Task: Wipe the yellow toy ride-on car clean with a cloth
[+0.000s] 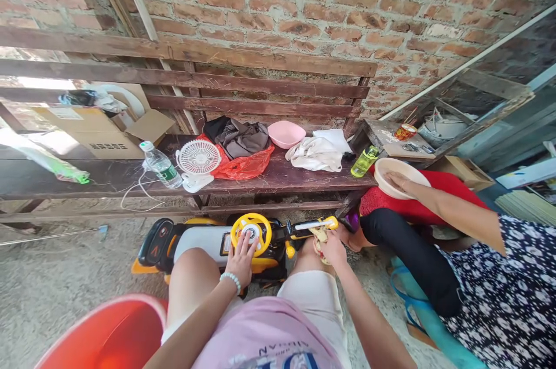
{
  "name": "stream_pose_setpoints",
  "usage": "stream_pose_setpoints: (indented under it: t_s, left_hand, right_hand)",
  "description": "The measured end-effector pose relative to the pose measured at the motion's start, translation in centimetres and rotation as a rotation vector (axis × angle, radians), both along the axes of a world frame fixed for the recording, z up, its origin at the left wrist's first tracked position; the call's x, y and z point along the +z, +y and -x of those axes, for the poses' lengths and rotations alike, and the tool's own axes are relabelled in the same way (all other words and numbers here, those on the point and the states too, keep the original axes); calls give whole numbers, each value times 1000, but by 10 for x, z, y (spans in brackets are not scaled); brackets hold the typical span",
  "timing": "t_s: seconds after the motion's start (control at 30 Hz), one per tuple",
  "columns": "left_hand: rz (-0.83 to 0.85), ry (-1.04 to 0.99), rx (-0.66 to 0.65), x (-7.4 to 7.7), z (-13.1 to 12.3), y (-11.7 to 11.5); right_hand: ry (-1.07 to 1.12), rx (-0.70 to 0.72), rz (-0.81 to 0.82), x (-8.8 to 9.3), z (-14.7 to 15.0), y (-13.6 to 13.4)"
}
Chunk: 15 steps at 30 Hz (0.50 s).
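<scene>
1. At my left side, nearest to me, stood a red bucket.
2. Just beyond my lap, my left hand, with a bead bracelet at its wrist, rested with fingers spread on the wheel of a toy car.
3. My right hand was closed around a crumpled cream item, by the yellow-tipped bar in front of my right knee; I couldn't tell whether it was cloth or wrapper.
4. To my right, another person's hand reached into a pale basin.
5. Past the car, a bench bore a water bottle, a fan, dark clothes on a red bag, a pink bowl, a white cloth and a green bottle.
6. At the left, a carton sat on it, open.
7. Farthest off rose a brick wall.
</scene>
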<state>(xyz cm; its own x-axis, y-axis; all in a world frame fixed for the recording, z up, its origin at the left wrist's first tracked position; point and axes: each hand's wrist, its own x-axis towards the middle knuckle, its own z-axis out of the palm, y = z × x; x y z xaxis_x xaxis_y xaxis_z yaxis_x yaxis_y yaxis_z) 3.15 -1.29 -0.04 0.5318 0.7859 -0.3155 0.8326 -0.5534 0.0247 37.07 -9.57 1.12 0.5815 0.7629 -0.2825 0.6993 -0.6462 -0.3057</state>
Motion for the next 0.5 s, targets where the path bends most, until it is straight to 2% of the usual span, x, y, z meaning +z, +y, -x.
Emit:
stream_pose_setpoints:
  t_s: [0.1, 0.2, 0.4, 0.5]
  left_hand:
    - [-3, -1, -1, -3, 1, 0]
    - [-10, -9, -3, -6, 1, 0]
    - [-13, -14, 6, -11, 1, 0]
    - [-14, -26, -2, -18, 2, 0]
  right_hand:
    - [-20, -161, -39, -4, -10, 6]
    - [-22, -176, -26, -8, 5, 15]
    - [-81, 234, 100, 0, 65, 29]
    - [-67, 307, 84, 5, 72, 23]
